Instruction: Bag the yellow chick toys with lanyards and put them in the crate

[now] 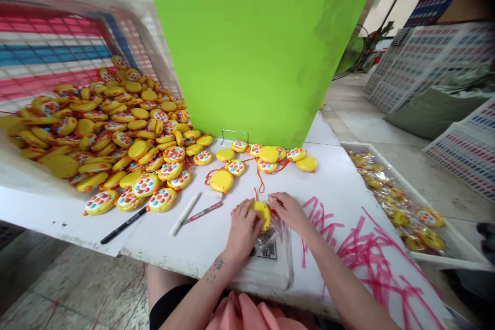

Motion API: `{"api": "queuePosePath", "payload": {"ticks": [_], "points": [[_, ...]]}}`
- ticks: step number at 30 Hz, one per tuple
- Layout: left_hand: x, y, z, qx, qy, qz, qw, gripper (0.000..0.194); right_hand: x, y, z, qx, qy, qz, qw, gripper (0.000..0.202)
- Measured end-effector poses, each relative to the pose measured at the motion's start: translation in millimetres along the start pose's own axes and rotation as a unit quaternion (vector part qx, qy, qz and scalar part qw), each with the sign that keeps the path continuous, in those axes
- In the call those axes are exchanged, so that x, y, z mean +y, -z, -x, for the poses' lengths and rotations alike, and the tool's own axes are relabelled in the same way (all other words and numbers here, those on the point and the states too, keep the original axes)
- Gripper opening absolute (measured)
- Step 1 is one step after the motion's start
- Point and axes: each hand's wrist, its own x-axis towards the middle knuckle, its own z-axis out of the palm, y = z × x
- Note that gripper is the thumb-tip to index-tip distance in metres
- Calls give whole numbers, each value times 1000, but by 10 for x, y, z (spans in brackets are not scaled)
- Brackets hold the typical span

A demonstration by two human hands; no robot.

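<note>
My left hand (244, 224) is closed on a yellow toy (262, 215) with a rounded, plain yellow back turned up and small dark holes in it. An orange cord (256, 194) sticks out from its far side. Just right of the toy is my right hand (286, 209), its fingers curled together near the toy's edge; a bit of red shows there, but what they hold is hidden. Beneath both hands lies a stack of clear plastic bags (276, 268) with a dark printed label (266, 251). Several similar toys with coloured dots (235, 167) lie beyond the hands.
A big heap of yellow toys (131, 113) spills from a lined crate on the left. A black marker (124, 225), a white pen (185, 214) and a red craft knife (204, 212) lie nearer. A green board (247, 51) stands behind. At right, a white tray (450, 257) holds bagged toys.
</note>
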Motion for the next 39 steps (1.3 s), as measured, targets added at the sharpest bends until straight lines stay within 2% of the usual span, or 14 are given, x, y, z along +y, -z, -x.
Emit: {"api": "queuePosePath", "payload": {"ticks": [2, 4, 6, 10, 15, 20, 23, 25, 26, 28, 30, 33, 36, 39], "points": [[-14, 44, -36, -17, 23, 17, 999, 2, 49, 62, 55, 5, -53, 17, 998, 34], [-27, 101, -66, -32, 37, 28, 998, 4, 97, 68, 123, -32, -75, 2, 997, 31], [-37, 158, -81, -48, 50, 31, 997, 6, 128, 16, 185, -59, -81, -34, 994, 30], [-49, 248, -79, -86, 62, 45, 993, 10, 105, -144, 250, -46, -64, -78, 994, 41], [-12, 342, -101, -116, 70, 91, 987, 10, 2, -312, 305, 43, -63, -108, 991, 36], [130, 379, -166, -103, 88, 108, 985, 6, -86, -447, 357, 169, -104, -236, 951, 25], [178, 365, -181, -151, 124, 121, 973, 5, -119, -444, 362, 189, -107, -301, 929, 26], [154, 361, -161, -136, 128, 126, 974, 3, -116, -409, 367, 177, -102, -311, 928, 26], [124, 364, -142, -102, 124, 123, 979, 1, -107, -385, 371, 168, -98, -301, 934, 25], [44, 377, -93, -21, 139, 115, 983, 14, -90, -326, 376, 168, -71, -237, 954, 23], [-37, 390, -48, 22, 185, 128, 974, 31, -101, -264, 364, 185, -20, -129, 974, 24], [-105, 378, -24, -20, 254, 165, 953, 39, -206, -202, 290, 165, 56, 19, 984, 21], [-119, 315, -27, -74, 272, 189, 941, 20, -346, -213, 173, 65, 115, 97, 986, 25], [-137, 246, -1, -53, 265, 194, 943, 13, -406, -256, 88, -33, 160, 118, 980, 36]]}}
